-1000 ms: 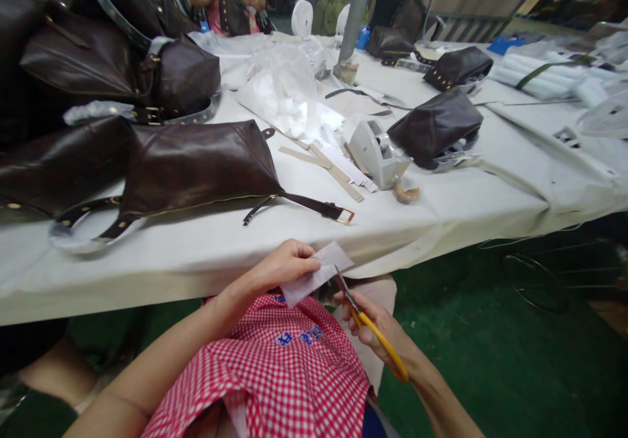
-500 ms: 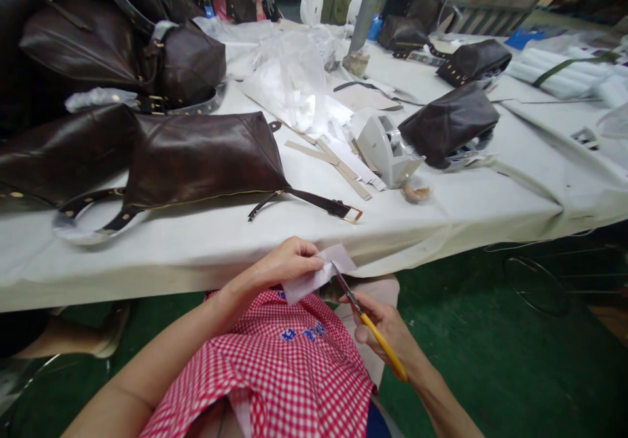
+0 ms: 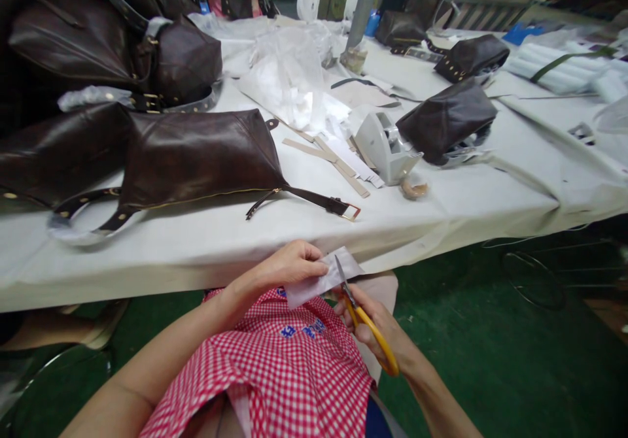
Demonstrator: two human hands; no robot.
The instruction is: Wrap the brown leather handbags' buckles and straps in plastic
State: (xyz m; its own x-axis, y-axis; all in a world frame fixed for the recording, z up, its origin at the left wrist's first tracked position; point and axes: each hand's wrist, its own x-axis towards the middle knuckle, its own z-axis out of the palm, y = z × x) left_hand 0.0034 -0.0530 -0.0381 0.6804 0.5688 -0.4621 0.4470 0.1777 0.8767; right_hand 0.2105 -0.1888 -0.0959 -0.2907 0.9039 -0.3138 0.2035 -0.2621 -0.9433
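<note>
Green floor [image 3: 471, 333] and a long table with cream-white cover [image 3: 216, 255] surround the hands. Thumb and fingers of the left hand [image 3: 294, 263] are pressed together on a thin, whitish sheet [image 3: 307, 291], which is just in front of the table edge. The right hand [image 3: 370, 320] is closed around yellow-handled metal scissors [image 3: 380, 341]; one blade lies over the sheet, but I cannot tell whether it cuts. Below both hands spreads a red-and-white checked apron [image 3: 289, 372]. Just beyond the grip, on the table, is the buckle [image 3: 352, 211] of a dark brown leather bag [image 3: 201, 157], whose body lies farther to the left. Beyond, slightly to the right, stands a grey-white tape dispenser [image 3: 385, 150], near flat beige strips [image 3: 349, 176].
</note>
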